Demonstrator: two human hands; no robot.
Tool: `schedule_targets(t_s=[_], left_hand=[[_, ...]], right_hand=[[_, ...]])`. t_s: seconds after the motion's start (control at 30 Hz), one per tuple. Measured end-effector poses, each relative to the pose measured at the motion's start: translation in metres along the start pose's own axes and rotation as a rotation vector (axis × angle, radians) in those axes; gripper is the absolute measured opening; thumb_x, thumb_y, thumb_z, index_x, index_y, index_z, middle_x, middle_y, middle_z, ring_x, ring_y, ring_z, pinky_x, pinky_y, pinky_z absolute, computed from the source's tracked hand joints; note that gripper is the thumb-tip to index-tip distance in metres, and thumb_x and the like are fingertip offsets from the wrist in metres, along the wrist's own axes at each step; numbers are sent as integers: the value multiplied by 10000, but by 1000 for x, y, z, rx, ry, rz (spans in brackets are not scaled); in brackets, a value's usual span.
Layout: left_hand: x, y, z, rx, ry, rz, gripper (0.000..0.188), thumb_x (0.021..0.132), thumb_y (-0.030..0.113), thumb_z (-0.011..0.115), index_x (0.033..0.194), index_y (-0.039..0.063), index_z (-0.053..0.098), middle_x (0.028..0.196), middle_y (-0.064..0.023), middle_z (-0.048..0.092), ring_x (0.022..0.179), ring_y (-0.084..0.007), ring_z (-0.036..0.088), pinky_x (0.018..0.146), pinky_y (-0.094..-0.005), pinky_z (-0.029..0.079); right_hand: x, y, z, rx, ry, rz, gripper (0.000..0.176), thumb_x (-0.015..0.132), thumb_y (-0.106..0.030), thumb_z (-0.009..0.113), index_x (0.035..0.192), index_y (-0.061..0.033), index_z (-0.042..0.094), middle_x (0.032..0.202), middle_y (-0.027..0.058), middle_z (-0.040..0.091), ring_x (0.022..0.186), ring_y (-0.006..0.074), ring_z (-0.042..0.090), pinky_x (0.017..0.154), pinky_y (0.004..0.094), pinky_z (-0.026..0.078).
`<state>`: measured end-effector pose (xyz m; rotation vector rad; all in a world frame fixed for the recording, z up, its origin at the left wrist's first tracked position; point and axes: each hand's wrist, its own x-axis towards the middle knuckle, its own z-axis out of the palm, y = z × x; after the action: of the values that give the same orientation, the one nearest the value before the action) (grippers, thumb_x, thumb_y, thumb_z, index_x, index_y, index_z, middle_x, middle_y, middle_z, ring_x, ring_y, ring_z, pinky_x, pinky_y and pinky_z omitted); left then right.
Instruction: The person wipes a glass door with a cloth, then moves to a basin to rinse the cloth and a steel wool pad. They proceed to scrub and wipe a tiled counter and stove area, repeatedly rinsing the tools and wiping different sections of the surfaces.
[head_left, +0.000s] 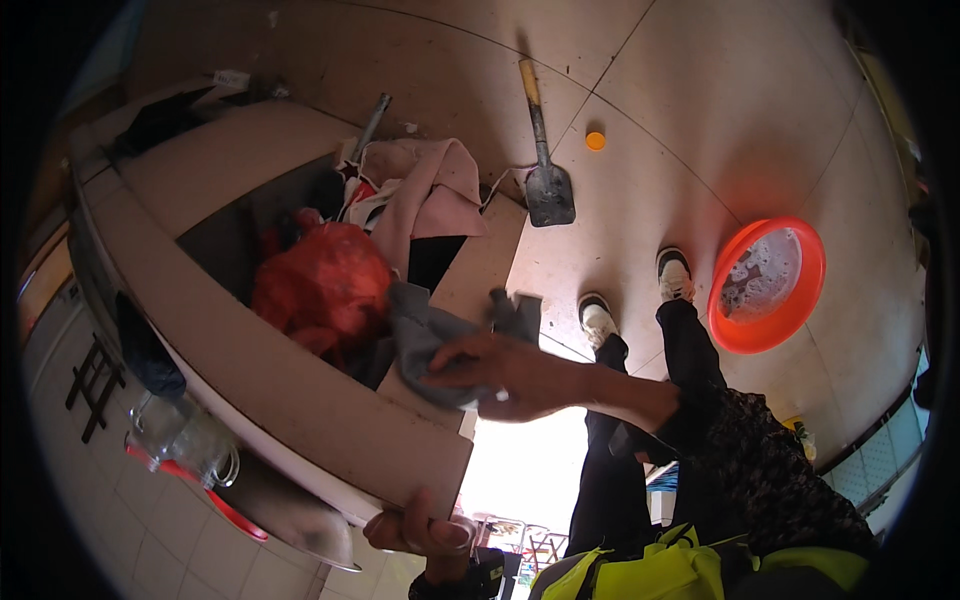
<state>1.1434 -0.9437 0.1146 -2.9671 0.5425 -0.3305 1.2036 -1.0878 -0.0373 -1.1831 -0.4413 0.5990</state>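
My right hand (517, 375) holds a grey cloth (431, 352) against the edge of a tan wooden cabinet frame (300, 405); the cloth is partly blurred. My left hand (424, 529) grips the near corner of the same frame's board, fingers curled around its edge. Inside the frame's open compartment lies a red plastic bag (330, 277), knotted and bulging. Beside it is a heap of pink fabric (427, 195), draped over the compartment's edge. What the bag holds cannot be made out.
On the tiled floor lie a small shovel with a wooden grip (547, 191) and an orange cap (595, 141). A red basin (817, 292) with sudsy water stands right of my shoes (675, 277). Glass mugs (184, 442) and a metal bowl (315, 532) sit beyond the board.
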Motion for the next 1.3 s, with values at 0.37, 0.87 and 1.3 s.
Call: schedule_targets(t_s=[0.37, 0.87, 1.3], left_hand=[[18, -21, 16, 65, 324, 551, 363, 902, 251, 272, 706, 54, 507, 583, -28, 457, 639, -162, 405, 593, -316, 322], [17, 23, 31, 229, 623, -221, 454, 850, 323, 323, 638, -6, 552, 623, -107, 460, 593, -227, 421, 586, -334, 351], [-23, 22, 56, 596, 710, -166, 447, 881, 419, 361, 1104, 73, 536, 1048, -104, 443, 866, -209, 502, 731, -356, 468]], right_hand=[[-17, 177, 2, -327, 720, 251, 459, 660, 5, 392, 1100, -53, 510, 1081, 184, 528, 1009, 332, 501, 875, 372, 411], [25, 329, -83, -694, 335, 474, 151, 626, -142, 517, 630, -30, 618, 685, 185, 598, 685, 341, 599, 595, 432, 489], [-7, 146, -10, -608, 301, -222, 144, 626, -90, 531, 720, 7, 579, 775, 173, 568, 716, 300, 583, 582, 406, 482]])
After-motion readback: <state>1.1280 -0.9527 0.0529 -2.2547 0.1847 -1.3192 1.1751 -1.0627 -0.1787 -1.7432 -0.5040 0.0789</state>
